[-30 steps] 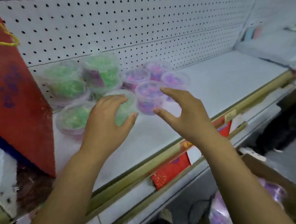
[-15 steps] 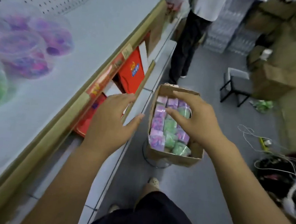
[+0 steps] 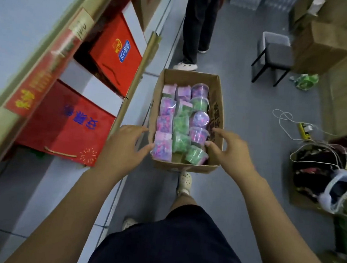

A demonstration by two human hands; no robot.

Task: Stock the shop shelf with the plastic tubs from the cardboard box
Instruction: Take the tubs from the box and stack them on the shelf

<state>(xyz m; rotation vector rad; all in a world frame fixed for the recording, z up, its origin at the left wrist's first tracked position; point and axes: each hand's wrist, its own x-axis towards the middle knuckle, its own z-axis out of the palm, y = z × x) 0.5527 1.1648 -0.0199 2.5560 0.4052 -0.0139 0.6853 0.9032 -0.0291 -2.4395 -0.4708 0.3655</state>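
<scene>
- The cardboard box (image 3: 218, 105) sits on the floor beside the shelf (image 3: 22, 18), packed with purple and green plastic tubs (image 3: 181, 123).
- The left hand (image 3: 122, 146) and right hand (image 3: 230, 153) hover spread wide and empty over its near end.

Purple and green tubs (image 3: 182, 123), brown cardboard box (image 3: 219, 97), red bags (image 3: 70, 124)

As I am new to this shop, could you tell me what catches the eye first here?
The open cardboard box on the floor, packed with purple and green plastic tubs. Both bare hands, left hand and right hand, reach toward its near end, empty. Red gift bags stand on the lower shelf at left.
</scene>
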